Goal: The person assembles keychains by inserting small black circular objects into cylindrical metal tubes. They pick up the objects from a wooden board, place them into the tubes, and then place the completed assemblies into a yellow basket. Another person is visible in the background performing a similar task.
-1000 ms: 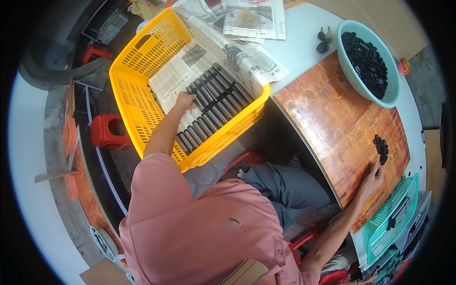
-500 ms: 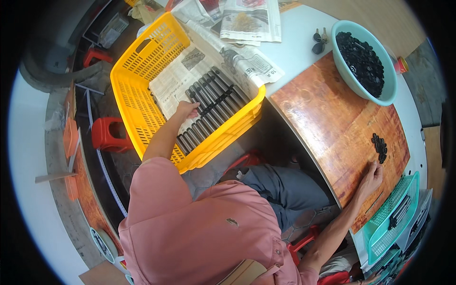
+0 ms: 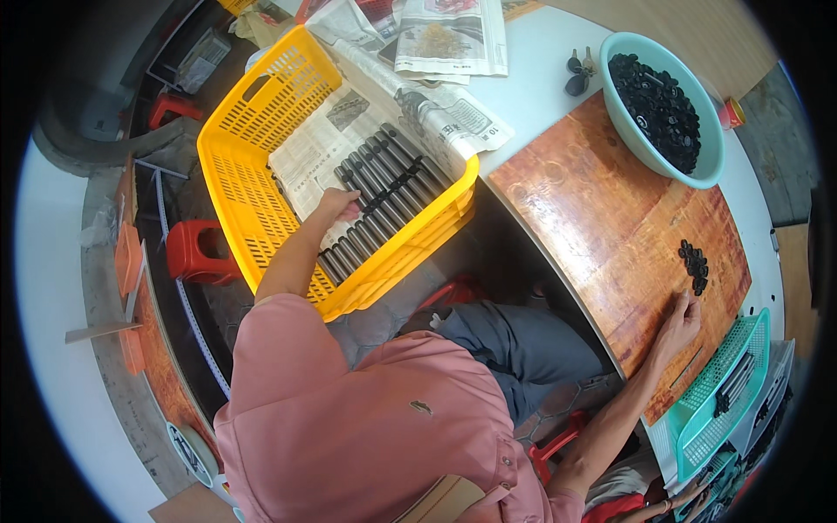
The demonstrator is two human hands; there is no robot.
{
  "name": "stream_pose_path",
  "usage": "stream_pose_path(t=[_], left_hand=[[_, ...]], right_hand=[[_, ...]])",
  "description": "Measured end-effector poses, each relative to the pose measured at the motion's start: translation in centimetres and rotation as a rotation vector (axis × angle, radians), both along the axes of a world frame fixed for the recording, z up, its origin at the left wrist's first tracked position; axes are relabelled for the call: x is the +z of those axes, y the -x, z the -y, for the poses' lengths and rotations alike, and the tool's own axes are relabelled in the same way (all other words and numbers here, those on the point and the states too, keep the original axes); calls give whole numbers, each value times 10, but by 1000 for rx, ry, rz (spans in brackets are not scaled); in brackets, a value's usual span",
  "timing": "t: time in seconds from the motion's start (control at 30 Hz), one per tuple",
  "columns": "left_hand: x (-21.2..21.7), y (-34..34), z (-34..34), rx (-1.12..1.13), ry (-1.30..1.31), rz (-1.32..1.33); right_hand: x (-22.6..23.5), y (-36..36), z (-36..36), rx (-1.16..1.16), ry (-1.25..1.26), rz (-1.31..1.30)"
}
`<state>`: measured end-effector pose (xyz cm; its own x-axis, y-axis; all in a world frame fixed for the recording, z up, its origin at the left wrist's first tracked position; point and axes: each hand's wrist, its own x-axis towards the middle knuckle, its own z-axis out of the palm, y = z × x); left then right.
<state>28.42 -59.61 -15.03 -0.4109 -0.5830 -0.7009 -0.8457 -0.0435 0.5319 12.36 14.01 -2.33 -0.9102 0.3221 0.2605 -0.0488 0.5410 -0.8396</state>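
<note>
My left hand (image 3: 336,207) reaches into a yellow plastic crate (image 3: 228,187), its fingers curled against the side of a row of dark tubes (image 3: 397,185). The tubes lie side by side on newspaper, with black fittings along them. Whether the fingers grip one of them is hidden. On a worn wooden board (image 3: 575,187), my right hand (image 3: 678,326) has thumb and fingertips pressed together. Anything in that pinch is too small to make out. Just beyond these fingertips lies a small cluster of black ring-shaped parts (image 3: 694,266).
A pale green basin (image 3: 717,144) full of black parts stands at the board's far right corner. Keys (image 3: 579,74) and folded newspaper (image 3: 453,44) lie behind. At the near right, a green basket (image 3: 697,444) holds tubes; a co-worker's hands (image 3: 689,501) show below. Red stools (image 3: 199,251) stand left.
The whole view has shifted slightly. Both my hands keep nearly the same place and pose. More of the co-worker's hands shows at the lower right.
</note>
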Motion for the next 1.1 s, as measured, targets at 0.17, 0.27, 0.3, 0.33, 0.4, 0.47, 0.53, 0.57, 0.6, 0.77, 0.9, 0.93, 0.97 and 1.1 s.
stream_pose_path(t=[0.17,0.27,0.3,0.33,0.4,0.47,0.53,0.57,0.6,0.77,0.9,0.93,0.97,1.1], left_hand=[[-1,-3,-1,-32,-7,17],[-1,-4,-2,-51,-15,28],[0,-3,-3,-56,-18,31],[1,-3,-4,-61,-18,33],[2,-3,-4,-74,-20,39],[-3,-7,1,-87,-14,40],[-6,-8,2,-110,1,33],[-7,-8,2,-125,12,25],[-7,-7,2,-141,24,18],[-8,-4,1,-162,46,11],[-5,-3,-2,-150,63,-13],[-3,-2,-4,-150,67,-8],[-1,-1,-6,-149,72,-3],[-5,-4,-1,-185,67,47]], right_hand=[[1,-1,-1,-5,-6,26],[-2,0,-3,-8,-3,15],[-3,0,-4,-10,-1,6],[-2,1,-3,-5,7,-1],[-1,0,-1,3,21,-16],[2,0,2,5,7,-4],[2,-1,1,-1,-13,5],[2,-1,0,-6,-26,8],[1,-1,-2,-11,-39,11],[3,-1,3,-3,-7,-4],[4,-1,4,-7,1,-3],[3,-1,3,-4,3,-4],[2,-1,2,-1,5,-5],[5,-2,4,-2,3,10]])
